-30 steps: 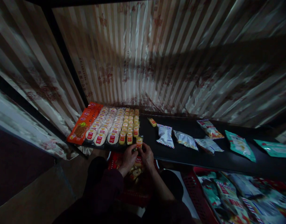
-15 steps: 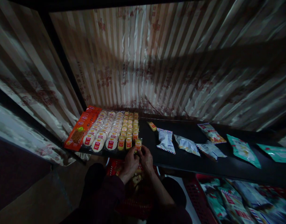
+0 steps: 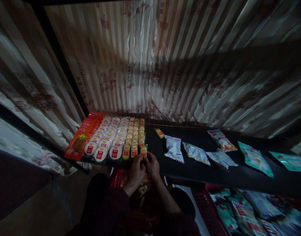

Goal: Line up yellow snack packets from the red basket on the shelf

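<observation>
Both my left hand [image 3: 137, 168] and my right hand [image 3: 152, 165] meet at the front edge of the dark shelf [image 3: 170, 167]. Their fingertips are closed on the near end of a small yellow snack packet [image 3: 143, 150] with a red label. That packet lies at the front of the rightmost column of like yellow packets [image 3: 135, 131]. Left of these are columns of round white wrapped crackers [image 3: 100, 153] with red labels. Orange snack bags [image 3: 78, 141] lie at the far left end.
Right along the shelf lie a loose yellow packet [image 3: 159, 132], a silvery bag [image 3: 173, 149] and green bags [image 3: 255, 159]. Below the shelf, a red basket [image 3: 116, 180] stands between my legs and another basket [image 3: 209, 209] holds bags. A striped curtain [image 3: 140, 65] hangs behind.
The small yellow packet has gone from tilted in my fingers to lying in line at the front of its column. Both hands stay at it. The view has shifted slightly.
</observation>
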{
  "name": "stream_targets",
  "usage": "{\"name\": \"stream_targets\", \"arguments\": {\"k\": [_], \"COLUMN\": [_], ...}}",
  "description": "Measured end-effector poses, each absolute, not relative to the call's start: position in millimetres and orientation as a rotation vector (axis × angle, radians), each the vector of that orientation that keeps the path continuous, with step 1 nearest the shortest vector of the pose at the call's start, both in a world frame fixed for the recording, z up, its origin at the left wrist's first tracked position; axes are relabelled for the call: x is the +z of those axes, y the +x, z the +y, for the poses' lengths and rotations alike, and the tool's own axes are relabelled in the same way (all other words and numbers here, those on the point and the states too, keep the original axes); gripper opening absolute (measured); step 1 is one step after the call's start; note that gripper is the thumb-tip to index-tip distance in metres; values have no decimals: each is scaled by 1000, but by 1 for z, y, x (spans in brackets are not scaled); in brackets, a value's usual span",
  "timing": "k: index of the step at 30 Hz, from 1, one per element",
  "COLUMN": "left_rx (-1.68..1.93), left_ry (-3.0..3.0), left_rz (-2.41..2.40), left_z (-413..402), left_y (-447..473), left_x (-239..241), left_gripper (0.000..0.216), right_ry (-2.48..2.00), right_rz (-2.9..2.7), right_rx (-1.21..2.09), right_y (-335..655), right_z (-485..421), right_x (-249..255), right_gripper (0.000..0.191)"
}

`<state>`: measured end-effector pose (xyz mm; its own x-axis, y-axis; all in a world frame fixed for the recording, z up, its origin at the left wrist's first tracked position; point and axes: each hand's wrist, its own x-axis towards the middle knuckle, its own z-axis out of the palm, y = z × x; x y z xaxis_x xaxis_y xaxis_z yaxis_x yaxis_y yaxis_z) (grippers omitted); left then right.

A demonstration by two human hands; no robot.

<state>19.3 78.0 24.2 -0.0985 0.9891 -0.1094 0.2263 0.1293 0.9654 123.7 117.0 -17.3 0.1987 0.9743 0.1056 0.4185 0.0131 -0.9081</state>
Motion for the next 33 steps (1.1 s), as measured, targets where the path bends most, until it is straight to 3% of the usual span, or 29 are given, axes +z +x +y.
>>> {"name": "stream_targets", "arguments": {"k": [17, 33], "left_rx": [944, 682], "left_ry": [1815, 2817], "left_rz": [1666, 1720], "left_z": [78, 86], "left_y": [12, -19], "left_x": [5, -9], "left_gripper": [55, 55], "right_ry": [-1569, -1552], "right_rz": [-1402, -1471], "right_rx": [735, 656], "right_y": [118, 115], "right_z": [126, 126], "right_x": [-15, -17], "right_gripper": [36, 37]}}
